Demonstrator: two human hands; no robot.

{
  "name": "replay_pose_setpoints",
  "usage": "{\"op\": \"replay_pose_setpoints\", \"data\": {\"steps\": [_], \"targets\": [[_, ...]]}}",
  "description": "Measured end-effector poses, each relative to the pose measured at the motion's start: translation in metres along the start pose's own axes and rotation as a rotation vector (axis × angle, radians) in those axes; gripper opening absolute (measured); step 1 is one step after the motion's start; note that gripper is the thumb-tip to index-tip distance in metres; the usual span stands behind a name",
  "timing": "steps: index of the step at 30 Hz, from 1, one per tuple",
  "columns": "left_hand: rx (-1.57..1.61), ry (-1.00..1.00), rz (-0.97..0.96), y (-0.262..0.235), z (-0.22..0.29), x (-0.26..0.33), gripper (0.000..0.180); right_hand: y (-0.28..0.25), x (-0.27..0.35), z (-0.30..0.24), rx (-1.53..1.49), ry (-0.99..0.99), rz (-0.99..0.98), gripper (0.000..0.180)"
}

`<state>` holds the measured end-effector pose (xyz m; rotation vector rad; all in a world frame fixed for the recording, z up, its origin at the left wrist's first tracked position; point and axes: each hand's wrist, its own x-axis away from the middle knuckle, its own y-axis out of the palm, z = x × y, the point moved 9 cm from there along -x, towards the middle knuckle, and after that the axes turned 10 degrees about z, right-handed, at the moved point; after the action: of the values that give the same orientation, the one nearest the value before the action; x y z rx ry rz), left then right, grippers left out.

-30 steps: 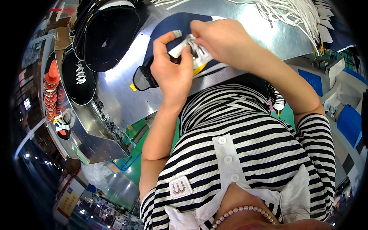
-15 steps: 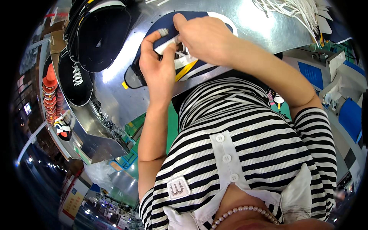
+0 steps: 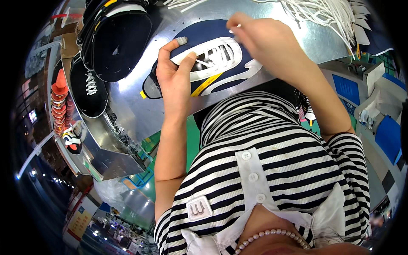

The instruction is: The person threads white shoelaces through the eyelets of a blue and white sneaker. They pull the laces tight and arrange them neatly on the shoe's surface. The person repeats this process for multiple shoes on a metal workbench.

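A navy shoe upper [image 3: 199,30] with a white lacing panel and a yellow stripe lies flat on the metal table. White lace [image 3: 219,63] crosses the panel between its eyelets. My left hand [image 3: 175,72] grips the upper's opening edge, thumb on the panel and forefinger, its tip wrapped in grey tape, over the far side. Above the upper's right end, my right hand [image 3: 272,46] is closed in a pinch, smeared by motion. A bit of white shoelace [image 3: 235,29] shows at its fingertips; the rest of that strand cannot be made out.
A stack of black shoe uppers [image 3: 121,46] stands at the left, beside a black laced upper [image 3: 89,87]. Loose white laces [image 3: 316,17] are heaped at the far right of the metal table [image 3: 136,114]. Orange-red cone-shaped pieces [image 3: 59,97] are stacked beyond the left edge.
My right hand has moved right, away from the lacing panel, uncovering the crossed lace. My left hand keeps its grip on the upper.
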<state>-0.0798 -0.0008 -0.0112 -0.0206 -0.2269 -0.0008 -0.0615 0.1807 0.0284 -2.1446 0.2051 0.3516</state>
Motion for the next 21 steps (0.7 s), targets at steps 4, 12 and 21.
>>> {"op": "replay_pose_setpoints", "data": {"steps": [4, 12, 21], "targets": [[-0.090, 0.032, -0.075, 0.018, 0.005, 0.005, 0.040, 0.021, -0.001, 0.029, -0.609, 0.294, 0.002, 0.022], [-0.266, 0.282, 0.060, 0.023, 0.009, 0.011, 0.059, 0.037, 0.002, 0.032, -0.512, 0.204, 0.037, 0.026], [-0.389, 0.299, -0.024, 0.023, 0.003, 0.001, 0.053, 0.041, 0.000, 0.030, -0.390, 0.292, 0.000, 0.021]]}}
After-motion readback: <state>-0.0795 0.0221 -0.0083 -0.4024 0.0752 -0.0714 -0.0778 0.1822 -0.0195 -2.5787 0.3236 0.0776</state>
